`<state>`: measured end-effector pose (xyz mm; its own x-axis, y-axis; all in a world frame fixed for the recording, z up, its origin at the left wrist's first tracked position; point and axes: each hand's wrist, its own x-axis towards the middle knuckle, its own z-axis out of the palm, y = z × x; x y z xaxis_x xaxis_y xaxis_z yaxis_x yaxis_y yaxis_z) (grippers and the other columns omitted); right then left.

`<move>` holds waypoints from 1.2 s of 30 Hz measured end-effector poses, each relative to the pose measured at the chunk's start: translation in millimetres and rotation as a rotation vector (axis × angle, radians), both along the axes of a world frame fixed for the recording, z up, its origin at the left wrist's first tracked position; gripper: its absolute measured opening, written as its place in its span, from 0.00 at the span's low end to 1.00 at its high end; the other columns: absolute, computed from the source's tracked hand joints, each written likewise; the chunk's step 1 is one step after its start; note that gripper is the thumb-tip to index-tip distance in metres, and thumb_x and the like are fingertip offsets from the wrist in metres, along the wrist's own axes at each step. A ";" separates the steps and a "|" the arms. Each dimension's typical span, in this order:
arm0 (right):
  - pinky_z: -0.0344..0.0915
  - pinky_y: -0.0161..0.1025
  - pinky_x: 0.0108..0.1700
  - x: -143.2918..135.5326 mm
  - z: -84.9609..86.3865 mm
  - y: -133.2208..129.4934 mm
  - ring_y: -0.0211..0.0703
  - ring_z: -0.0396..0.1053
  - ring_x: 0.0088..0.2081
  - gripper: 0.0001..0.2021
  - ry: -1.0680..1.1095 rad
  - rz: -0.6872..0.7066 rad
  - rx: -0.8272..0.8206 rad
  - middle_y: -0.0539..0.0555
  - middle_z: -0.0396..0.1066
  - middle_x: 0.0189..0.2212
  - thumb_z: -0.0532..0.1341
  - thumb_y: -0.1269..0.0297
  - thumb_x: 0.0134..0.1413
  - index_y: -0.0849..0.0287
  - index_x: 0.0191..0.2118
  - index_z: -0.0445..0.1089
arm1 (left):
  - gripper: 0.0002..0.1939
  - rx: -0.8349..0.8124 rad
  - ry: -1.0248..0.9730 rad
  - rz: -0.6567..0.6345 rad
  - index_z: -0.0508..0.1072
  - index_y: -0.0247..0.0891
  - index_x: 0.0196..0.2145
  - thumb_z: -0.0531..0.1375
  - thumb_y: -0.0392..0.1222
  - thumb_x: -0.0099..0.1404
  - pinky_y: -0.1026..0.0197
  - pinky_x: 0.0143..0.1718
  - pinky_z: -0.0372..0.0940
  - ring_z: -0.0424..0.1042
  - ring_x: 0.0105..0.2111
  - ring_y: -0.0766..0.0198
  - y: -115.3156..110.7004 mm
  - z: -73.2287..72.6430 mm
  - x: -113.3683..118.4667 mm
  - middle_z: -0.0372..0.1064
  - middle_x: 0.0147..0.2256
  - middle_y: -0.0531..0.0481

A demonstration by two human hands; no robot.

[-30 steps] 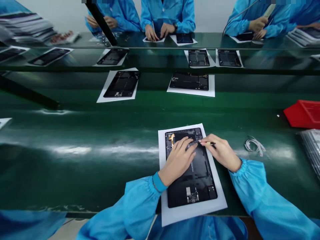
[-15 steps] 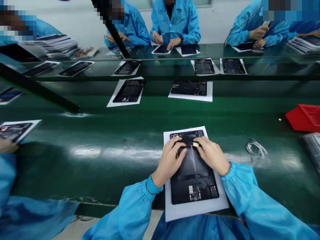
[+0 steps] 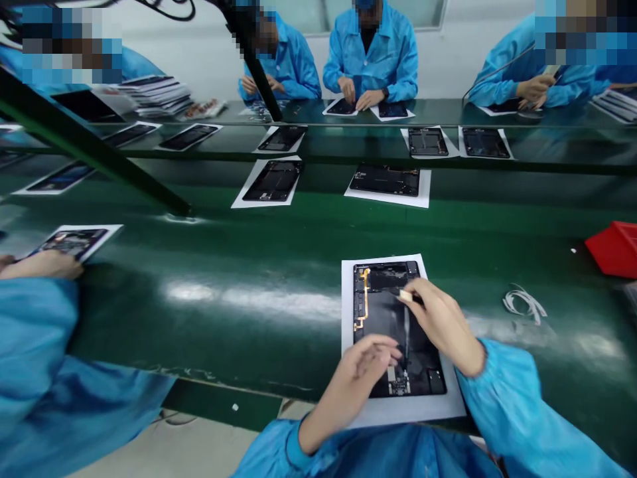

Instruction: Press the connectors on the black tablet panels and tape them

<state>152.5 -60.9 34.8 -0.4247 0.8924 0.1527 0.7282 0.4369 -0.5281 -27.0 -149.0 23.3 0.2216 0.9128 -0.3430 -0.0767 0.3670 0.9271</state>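
Observation:
An opened tablet with its inner parts showing lies on a white sheet in front of me. Along its upper left runs an orange flex cable. My right hand is closed over the tablet's upper right part, a small cream-coloured block pinched between thumb and fingers. Over the tablet's lower left, my left hand hovers with loosely bent fingers and nothing visible in them. A small circuit board shows at the tablet's lower edge, just right of that hand.
Further back on the green bench lie more opened tablets on white sheets. To my right are a coil of white strips and a red bin. A co-worker's hand is at the left; others work opposite. A slanting post stands at left.
My left hand has drawn back from the tablet's top toward its lower edge, uncovering the orange flex cable. My right hand stays near the top with the cream block. The view has shifted left.

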 end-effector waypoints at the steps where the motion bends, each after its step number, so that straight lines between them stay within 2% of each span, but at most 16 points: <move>1: 0.61 0.35 0.34 6.2 3.2 -15.9 0.40 0.70 0.33 0.07 0.017 0.017 0.063 0.52 0.70 0.35 0.50 0.70 0.65 0.56 0.42 0.64 | 0.20 -0.129 -0.189 -0.007 0.73 0.34 0.46 0.56 0.53 0.67 0.59 0.42 0.65 0.73 0.39 0.59 -3.1 2.5 6.7 0.73 0.39 0.42; 3: 0.61 0.36 0.32 17.6 7.8 -47.0 0.40 0.68 0.29 0.11 0.034 0.072 0.231 0.53 0.70 0.32 0.46 0.71 0.66 0.57 0.43 0.65 | 0.25 -0.380 -0.552 -0.008 0.74 0.31 0.47 0.54 0.57 0.67 0.61 0.40 0.66 0.74 0.39 0.60 -7.9 5.2 20.6 0.74 0.39 0.40; 5: 0.62 0.36 0.32 24.4 9.9 -72.1 0.40 0.68 0.27 0.11 0.029 0.175 0.344 0.53 0.70 0.28 0.47 0.70 0.66 0.59 0.45 0.66 | 0.27 -0.577 -0.805 0.001 0.75 0.29 0.46 0.54 0.57 0.67 0.59 0.43 0.66 0.74 0.40 0.59 -12.0 5.0 33.2 0.74 0.40 0.39; 8: 0.65 0.38 0.33 24.9 10.2 -93.0 0.42 0.69 0.27 0.14 0.034 0.210 0.426 0.54 0.71 0.27 0.45 0.70 0.67 0.61 0.43 0.67 | 0.21 -0.704 -0.923 0.065 0.75 0.30 0.46 0.57 0.52 0.67 0.57 0.47 0.66 0.74 0.40 0.61 -17.2 1.8 47.1 0.74 0.39 0.43; 11: 0.66 0.38 0.32 24.6 7.2 -100.8 0.42 0.70 0.26 0.14 0.041 0.180 0.401 0.53 0.71 0.26 0.45 0.72 0.66 0.59 0.43 0.67 | 0.15 -0.660 -0.853 0.179 0.76 0.31 0.43 0.63 0.45 0.62 0.61 0.47 0.66 0.74 0.41 0.63 -19.1 -2.3 55.1 0.75 0.38 0.44; 14: 0.67 0.36 0.31 32.6 2.0 -104.1 0.41 0.70 0.26 0.14 0.117 0.159 0.299 0.52 0.71 0.26 0.47 0.74 0.63 0.57 0.44 0.67 | 0.13 -0.571 -0.726 0.255 0.75 0.33 0.40 0.66 0.41 0.59 0.61 0.46 0.66 0.74 0.43 0.60 -17.9 -6.3 57.6 0.75 0.41 0.43; 18: 0.69 0.34 0.33 47.1 -5.1 -95.9 0.40 0.72 0.31 0.13 0.223 -0.001 0.029 0.53 0.71 0.32 0.50 0.74 0.60 0.55 0.44 0.67 | 0.11 -0.401 -0.500 0.149 0.73 0.34 0.35 0.63 0.47 0.62 0.62 0.40 0.67 0.74 0.37 0.62 -13.0 -7.8 46.7 0.73 0.35 0.46; 20: 0.70 0.36 0.37 49.5 -9.5 -85.0 0.42 0.73 0.36 0.12 0.261 -0.071 -0.117 0.54 0.72 0.36 0.52 0.72 0.60 0.55 0.46 0.68 | 0.11 -0.232 -0.273 0.113 0.74 0.36 0.38 0.62 0.47 0.63 0.61 0.45 0.66 0.73 0.43 0.60 -6.7 -6.4 35.9 0.73 0.39 0.46; 22: 0.71 0.38 0.41 47.6 -16.0 -72.3 0.44 0.74 0.39 0.13 0.322 -0.111 -0.259 0.54 0.73 0.39 0.54 0.68 0.60 0.54 0.49 0.69 | 0.13 -0.097 -0.109 0.140 0.72 0.40 0.45 0.62 0.45 0.64 0.58 0.54 0.61 0.66 0.54 0.58 2.6 -5.3 25.0 0.70 0.50 0.46; 24: 0.72 0.42 0.44 42.7 -24.5 -60.1 0.45 0.74 0.42 0.15 0.411 -0.149 -0.405 0.55 0.74 0.44 0.56 0.64 0.60 0.54 0.53 0.68 | 0.17 -0.057 -0.085 0.168 0.67 0.44 0.52 0.60 0.43 0.65 0.55 0.60 0.56 0.59 0.61 0.57 13.2 -5.9 17.0 0.62 0.58 0.46; 26: 0.70 0.46 0.50 36.0 -33.3 -50.0 0.48 0.73 0.48 0.18 0.502 -0.174 -0.510 0.57 0.73 0.49 0.58 0.59 0.60 0.56 0.55 0.68 | 0.18 -0.085 -0.136 0.169 0.64 0.45 0.54 0.56 0.42 0.67 0.52 0.61 0.56 0.58 0.61 0.57 21.9 -7.8 13.0 0.58 0.61 0.45; 28: 0.66 0.49 0.55 27.8 -40.0 -43.0 0.50 0.69 0.54 0.21 0.564 -0.159 -0.570 0.59 0.71 0.53 0.59 0.58 0.59 0.58 0.56 0.68 | 0.17 -0.101 -0.159 0.179 0.64 0.44 0.54 0.55 0.41 0.67 0.52 0.60 0.57 0.61 0.60 0.57 26.0 -9.4 12.5 0.59 0.60 0.43; 30: 0.64 0.49 0.57 17.9 -42.7 -39.5 0.49 0.68 0.55 0.24 0.582 -0.121 -0.598 0.59 0.71 0.53 0.61 0.59 0.57 0.58 0.58 0.65 | 0.16 -0.090 -0.136 0.231 0.66 0.42 0.52 0.57 0.41 0.66 0.54 0.58 0.59 0.63 0.57 0.58 24.1 -9.3 13.5 0.64 0.56 0.43; 34: 0.70 0.43 0.49 -1.6 -35.1 -43.2 0.45 0.73 0.47 0.27 0.523 -0.084 -0.557 0.54 0.75 0.44 0.62 0.67 0.54 0.53 0.60 0.61 | 0.14 -0.155 -0.196 0.324 0.67 0.40 0.46 0.60 0.45 0.64 0.62 0.43 0.64 0.70 0.41 0.64 4.7 -3.8 9.8 0.70 0.42 0.47; 36: 0.72 0.40 0.44 -6.0 -27.4 -51.2 0.42 0.75 0.41 0.21 0.481 -0.048 -0.488 0.51 0.76 0.38 0.60 0.69 0.55 0.53 0.56 0.66 | 0.12 -0.195 -0.280 0.331 0.69 0.38 0.40 0.60 0.47 0.64 0.64 0.36 0.64 0.69 0.33 0.67 -10.2 -0.1 3.4 0.69 0.34 0.50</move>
<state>146.5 -112.2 7.4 -0.3681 0.9233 -0.1096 0.3758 0.0399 -0.9258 -23.5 -159.3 23.2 0.0383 0.8744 -0.4836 -0.4561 0.4459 0.7701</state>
